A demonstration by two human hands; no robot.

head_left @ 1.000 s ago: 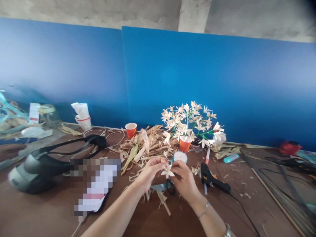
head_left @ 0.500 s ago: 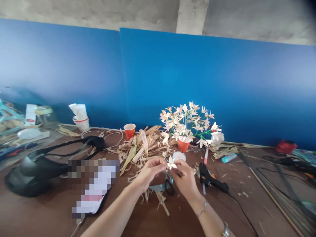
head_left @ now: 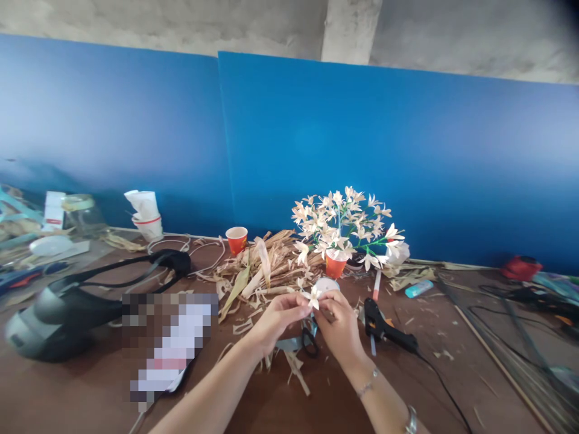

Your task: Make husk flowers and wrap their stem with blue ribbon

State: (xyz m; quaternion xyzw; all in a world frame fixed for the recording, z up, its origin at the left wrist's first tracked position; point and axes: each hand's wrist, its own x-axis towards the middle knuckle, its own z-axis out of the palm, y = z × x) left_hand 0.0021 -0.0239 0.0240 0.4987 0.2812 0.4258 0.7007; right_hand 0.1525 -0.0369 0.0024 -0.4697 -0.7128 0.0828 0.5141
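A small cream-white husk flower [head_left: 313,296] with pointed petals is pinched between both hands over the middle of the table. My left hand [head_left: 284,315] has its thumb and fingertips closed at the flower's left side. From the right, the closed fingers of my right hand [head_left: 335,316] meet its petals. Below the hands lie scissors [head_left: 310,342], partly hidden, among husk scraps [head_left: 296,369]. Just behind stands a bunch of similar flowers [head_left: 344,224] on green stems in a red paper cup [head_left: 335,264]. A black glue gun [head_left: 388,328] rests right of my right hand.
Dried corn husks [head_left: 266,265] are heaped behind my hands, near another red cup [head_left: 237,240]. At left lie a black headset [head_left: 58,322] and a blurred-out phone-like object [head_left: 174,349]. A light blue packet [head_left: 419,289] and cables are at right. A blue partition [head_left: 362,132] bounds the back.
The flower has turned slightly between my fingers, and my left thumb has shifted a little on it. The view has moved slightly; the other things stay put.
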